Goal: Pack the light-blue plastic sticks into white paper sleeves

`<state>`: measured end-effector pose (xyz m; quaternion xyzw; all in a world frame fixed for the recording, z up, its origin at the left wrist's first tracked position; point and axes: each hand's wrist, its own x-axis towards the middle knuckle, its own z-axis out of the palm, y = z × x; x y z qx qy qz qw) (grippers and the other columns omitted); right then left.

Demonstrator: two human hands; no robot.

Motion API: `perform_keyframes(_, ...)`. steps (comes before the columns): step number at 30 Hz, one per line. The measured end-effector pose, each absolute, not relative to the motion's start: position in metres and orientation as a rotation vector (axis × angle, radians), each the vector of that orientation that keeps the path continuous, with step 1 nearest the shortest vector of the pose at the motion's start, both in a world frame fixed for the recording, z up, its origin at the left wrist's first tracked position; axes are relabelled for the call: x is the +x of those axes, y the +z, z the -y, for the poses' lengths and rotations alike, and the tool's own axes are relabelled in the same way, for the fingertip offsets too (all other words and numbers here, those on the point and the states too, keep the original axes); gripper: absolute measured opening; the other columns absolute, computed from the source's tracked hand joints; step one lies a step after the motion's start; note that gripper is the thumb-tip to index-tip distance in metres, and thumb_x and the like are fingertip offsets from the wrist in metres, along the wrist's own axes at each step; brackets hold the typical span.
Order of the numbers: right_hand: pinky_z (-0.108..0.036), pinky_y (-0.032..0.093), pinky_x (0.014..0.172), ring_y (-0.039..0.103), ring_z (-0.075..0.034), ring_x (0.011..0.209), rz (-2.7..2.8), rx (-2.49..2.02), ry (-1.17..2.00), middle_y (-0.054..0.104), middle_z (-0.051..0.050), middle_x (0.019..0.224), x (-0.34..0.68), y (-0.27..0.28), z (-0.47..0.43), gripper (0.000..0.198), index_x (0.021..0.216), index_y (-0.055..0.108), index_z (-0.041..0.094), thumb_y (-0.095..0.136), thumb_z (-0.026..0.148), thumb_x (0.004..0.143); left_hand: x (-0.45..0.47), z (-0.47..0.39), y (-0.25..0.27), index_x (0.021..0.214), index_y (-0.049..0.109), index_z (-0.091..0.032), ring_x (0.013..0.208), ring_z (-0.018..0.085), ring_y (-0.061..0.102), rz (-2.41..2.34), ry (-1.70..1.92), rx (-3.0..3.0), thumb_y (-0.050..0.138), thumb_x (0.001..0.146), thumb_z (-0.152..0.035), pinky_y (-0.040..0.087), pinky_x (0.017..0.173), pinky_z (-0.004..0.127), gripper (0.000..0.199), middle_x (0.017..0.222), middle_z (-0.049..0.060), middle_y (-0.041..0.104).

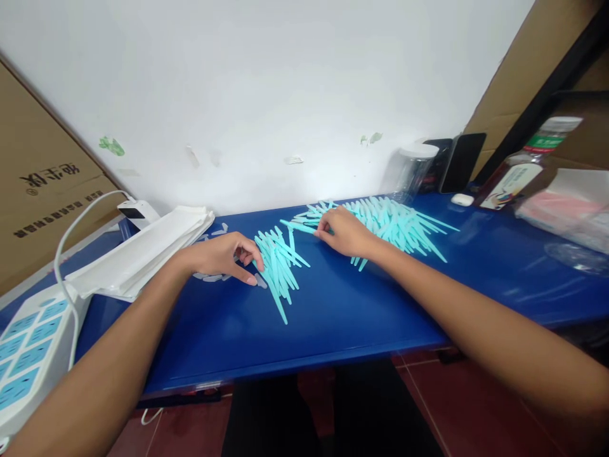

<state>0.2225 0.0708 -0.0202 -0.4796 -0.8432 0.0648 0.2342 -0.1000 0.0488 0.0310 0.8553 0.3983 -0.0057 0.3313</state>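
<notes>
Apparently, the fingers of the right hand (347, 230) pinch a turquoise stick (297, 226), while those of the left hand (219, 254) stand apart at a smaller pile (278, 257). Right of the pinching fingers, a larger pile (404, 223) covers the bench (333, 317); with so many sticks loose, work looks unfinished.
</notes>
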Motion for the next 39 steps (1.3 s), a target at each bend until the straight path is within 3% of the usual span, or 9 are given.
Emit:
perform_keyframes(6, -0.041, 0.045, 0.086, 0.059, -0.030, 0.102, 2.147, -1.338, 0.210, 0.072, -0.009, 0.092, 0.225, -0.017, -0.071, 0.016, 0.085, 0.065, 0.020, 0.066, 0.030, 0.097, -0.099, -0.047, 0.029, 0.089, 0.085, -0.028, 0.077, 0.017, 0.055, -1.085, -0.061, 2.252, 0.087, 0.074, -0.051, 0.039, 0.069, 0.028, 0.027, 0.079, 0.002, 0.061)
perform_keyframes(9, -0.042, 0.045, 0.091, 0.061, -0.028, 0.098, 2.157, -1.305, 0.226, 0.073, -0.008, 0.091, 0.224, -0.019, -0.072, 0.016, 0.085, 0.065, 0.020, 0.065, 0.030, 0.097, -0.099, -0.045, 0.032, 0.087, 0.084, -0.027, 0.080, 0.018, 0.058, -1.088, -0.072, 2.250, 0.086, 0.075, -0.051, 0.043, 0.071, 0.028, 0.027, 0.084, 0.003, 0.067)
perform_keyframes(12, -0.038, 0.046, 0.084, 0.063, -0.025, 0.091, 2.100, -1.279, 0.333, 0.075, -0.008, 0.092, 0.224, -0.018, -0.072, 0.015, 0.087, 0.064, 0.020, 0.065, 0.031, 0.097, -0.101, -0.045, 0.036, 0.086, 0.083, -0.027, 0.086, 0.019, 0.065, -1.064, -0.031, 2.239, 0.081, 0.081, -0.052, 0.048, 0.079, 0.029, 0.026, 0.090, 0.004, 0.075)
perform_keyframes(16, -0.032, 0.044, 0.071, 0.065, -0.020, 0.078, 2.009, -1.178, 0.692, 0.079, -0.007, 0.088, 0.225, -0.011, -0.070, 0.018, 0.094, 0.065, 0.019, 0.065, 0.036, 0.097, -0.106, -0.051, 0.036, 0.090, 0.082, -0.026, 0.080, 0.019, 0.069, -1.192, 0.229, 2.231, 0.080, 0.082, -0.055, 0.052, 0.072, 0.029, 0.030, 0.089, 0.005, 0.079)
perform_keyframes(21, -0.030, 0.046, 0.074, 0.068, -0.020, 0.086, 1.945, -1.079, 0.952, 0.081, -0.008, 0.088, 0.224, -0.007, -0.066, 0.030, 0.095, 0.074, 0.018, 0.071, 0.048, 0.094, -0.107, -0.060, 0.024, 0.092, 0.082, -0.021, 0.081, 0.022, 0.074, -1.372, 0.672, 2.141, 0.082, 0.080, -0.059, 0.058, 0.073, 0.032, 0.040, 0.088, 0.009, 0.081)
perform_keyframes(27, -0.027, 0.045, 0.057, 0.056, -0.013, 0.064, 1.694, -1.080, 1.187, 0.081, -0.010, 0.090, 0.221, -0.008, -0.066, 0.038, 0.094, 0.078, 0.016, 0.081, 0.054, 0.086, -0.100, -0.060, 0.018, 0.095, 0.083, -0.019, 0.080, 0.024, 0.076, -1.449, 0.897, 2.094, 0.086, 0.075, -0.061, 0.060, 0.071, 0.032, 0.047, 0.089, 0.009, 0.082)
perform_keyframes(39, -0.026, 0.038, 0.046, 0.054, -0.013, 0.060, 1.453, -0.998, 1.169, 0.082, -0.014, 0.091, 0.223, -0.017, -0.077, 0.057, 0.088, 0.080, 0.016, 0.081, 0.073, 0.078, -0.093, -0.056, 0.016, 0.095, 0.084, -0.019, 0.081, 0.023, 0.077, -1.368, 0.851, 2.077, 0.087, 0.077, -0.057, 0.059, 0.071, 0.030, 0.042, 0.089, 0.009, 0.083)
